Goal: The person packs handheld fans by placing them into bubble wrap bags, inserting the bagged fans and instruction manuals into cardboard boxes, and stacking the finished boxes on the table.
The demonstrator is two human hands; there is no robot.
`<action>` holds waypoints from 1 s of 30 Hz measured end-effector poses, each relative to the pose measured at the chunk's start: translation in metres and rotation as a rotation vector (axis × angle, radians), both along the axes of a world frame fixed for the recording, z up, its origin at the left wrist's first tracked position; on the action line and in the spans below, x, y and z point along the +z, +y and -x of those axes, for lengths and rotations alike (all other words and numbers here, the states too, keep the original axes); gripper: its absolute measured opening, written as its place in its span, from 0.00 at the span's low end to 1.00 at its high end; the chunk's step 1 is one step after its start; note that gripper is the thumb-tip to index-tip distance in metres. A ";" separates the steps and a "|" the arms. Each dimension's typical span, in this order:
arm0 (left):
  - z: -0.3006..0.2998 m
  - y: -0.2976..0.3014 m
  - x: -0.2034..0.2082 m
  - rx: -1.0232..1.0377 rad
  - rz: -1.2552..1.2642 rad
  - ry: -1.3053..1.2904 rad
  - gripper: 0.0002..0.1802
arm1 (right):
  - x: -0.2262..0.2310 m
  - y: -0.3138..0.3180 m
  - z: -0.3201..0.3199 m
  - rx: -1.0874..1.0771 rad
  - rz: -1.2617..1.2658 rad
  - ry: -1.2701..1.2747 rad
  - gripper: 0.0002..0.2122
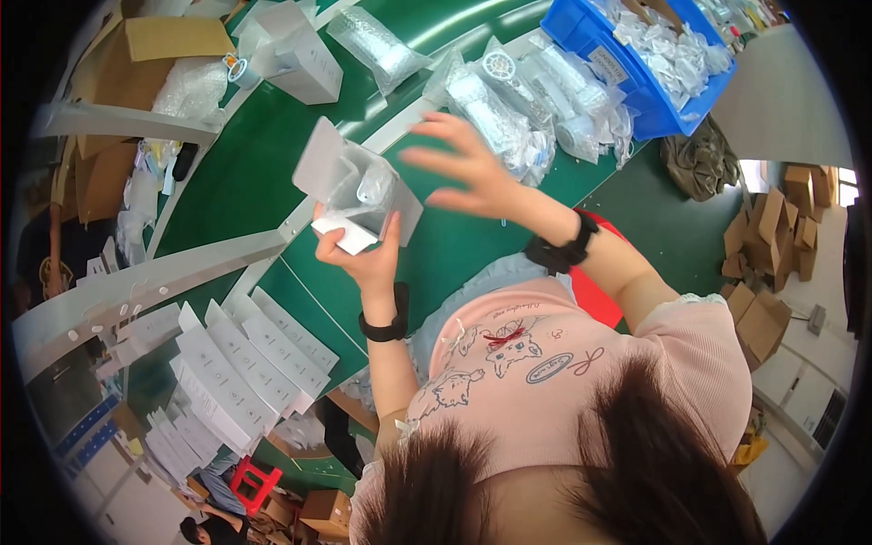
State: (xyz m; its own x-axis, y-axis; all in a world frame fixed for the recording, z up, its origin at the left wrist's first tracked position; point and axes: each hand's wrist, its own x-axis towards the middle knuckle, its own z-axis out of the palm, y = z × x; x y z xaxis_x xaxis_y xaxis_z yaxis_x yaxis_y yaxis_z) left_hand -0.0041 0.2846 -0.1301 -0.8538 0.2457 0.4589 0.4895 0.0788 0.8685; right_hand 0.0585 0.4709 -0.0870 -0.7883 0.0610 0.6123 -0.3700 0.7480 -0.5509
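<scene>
My left hand [368, 265] is wrapped round the lower end of a white carton [411, 211], which is tilted with its lid flap up. Inside the carton sits a white item in a clear plastic bag [371, 184]; its kind is mostly hidden. Just right of the carton, my right hand [474, 171] hovers with its fingers spread and holds nothing. Beyond it, several bubble-wrapped white items [495, 113] lie on the green table [381, 136].
A blue bin [668, 113] full of small bagged pieces stands at the far right. Another white carton [295, 54] stands at the far left, by a bubble-wrapped package [374, 44]. Several white cartons [241, 372] are lined up at near left. A metal rail [218, 259] crosses the left side.
</scene>
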 end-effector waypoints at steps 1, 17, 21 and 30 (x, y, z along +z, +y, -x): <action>0.000 -0.003 -0.012 0.008 0.030 0.032 0.38 | -0.011 0.011 -0.017 -0.204 0.257 -0.121 0.11; -0.013 -0.029 0.030 0.121 0.446 0.073 0.14 | -0.110 0.097 -0.109 -0.817 0.389 -0.896 0.16; -0.009 -0.032 0.030 0.176 0.440 -0.018 0.08 | -0.072 0.085 -0.100 -0.576 0.807 -0.647 0.11; 0.011 -0.032 0.040 0.177 0.266 -0.299 0.07 | 0.007 0.045 -0.039 -0.248 0.781 -0.548 0.08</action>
